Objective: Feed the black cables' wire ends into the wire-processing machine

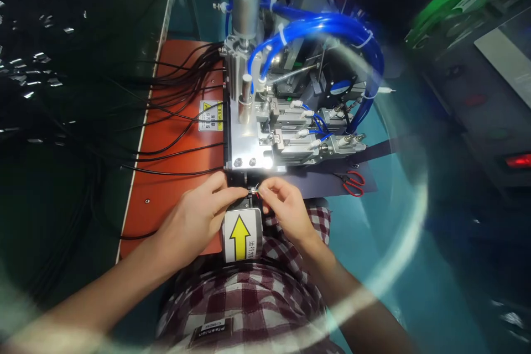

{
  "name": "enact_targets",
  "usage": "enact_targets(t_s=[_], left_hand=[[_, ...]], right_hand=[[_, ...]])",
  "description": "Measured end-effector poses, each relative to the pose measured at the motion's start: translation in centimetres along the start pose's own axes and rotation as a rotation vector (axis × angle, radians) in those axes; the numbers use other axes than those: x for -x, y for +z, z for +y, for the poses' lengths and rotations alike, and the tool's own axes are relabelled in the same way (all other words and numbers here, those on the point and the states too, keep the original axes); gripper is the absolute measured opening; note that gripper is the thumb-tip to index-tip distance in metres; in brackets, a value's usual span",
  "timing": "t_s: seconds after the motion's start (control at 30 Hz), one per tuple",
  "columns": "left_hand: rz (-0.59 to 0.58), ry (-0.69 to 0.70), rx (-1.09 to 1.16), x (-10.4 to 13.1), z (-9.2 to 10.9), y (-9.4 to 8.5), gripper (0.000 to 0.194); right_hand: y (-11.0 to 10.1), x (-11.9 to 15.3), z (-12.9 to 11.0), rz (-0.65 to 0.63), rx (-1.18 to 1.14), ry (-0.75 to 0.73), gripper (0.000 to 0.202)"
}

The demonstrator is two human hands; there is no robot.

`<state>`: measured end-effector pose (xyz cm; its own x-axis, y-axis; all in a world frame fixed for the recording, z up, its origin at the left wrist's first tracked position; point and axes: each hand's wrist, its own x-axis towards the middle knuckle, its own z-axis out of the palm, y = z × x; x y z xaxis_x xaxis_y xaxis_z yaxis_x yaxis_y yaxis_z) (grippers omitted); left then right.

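Both my hands meet at the front of a bench machine [249, 141], just under its bright metal plate. My left hand [199, 207] comes in from the left, fingers bent together, with the index finger reaching to a small silvery part [252, 191]. Whatever lies under its fingertips is hidden. My right hand [286, 204] pinches thin wires [258, 188], one of them reddish, at the right end of that part. Just below the hands is a white label with a yellow arrow [239, 238], stuck on the machine's front piece.
Black cables [182, 149] run over the orange board [174, 199] on the left. Blue air hoses [323, 25] arch above the machine. Red-handled scissors [352, 182] lie on a dark sheet at right. A green reel [448, 14] is at the upper right.
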<state>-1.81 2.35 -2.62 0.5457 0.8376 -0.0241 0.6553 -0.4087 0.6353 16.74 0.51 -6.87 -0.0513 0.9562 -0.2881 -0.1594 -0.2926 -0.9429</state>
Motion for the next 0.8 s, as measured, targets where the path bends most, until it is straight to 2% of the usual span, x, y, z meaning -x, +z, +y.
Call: enact_targets(t_s=[0.4,0.8], left_hand=[[0.058,0.040,-0.065,0.01,-0.58,0.47,0.038],[0.034,0.024,-0.105,-0.06,-0.57,0.58,0.038]], right_hand=[[-0.10,-0.32,0.02,-0.002,0.019,0.026,0.019],[-0.24,-0.44,0.27,-0.015,0.052,-0.024,0.019]])
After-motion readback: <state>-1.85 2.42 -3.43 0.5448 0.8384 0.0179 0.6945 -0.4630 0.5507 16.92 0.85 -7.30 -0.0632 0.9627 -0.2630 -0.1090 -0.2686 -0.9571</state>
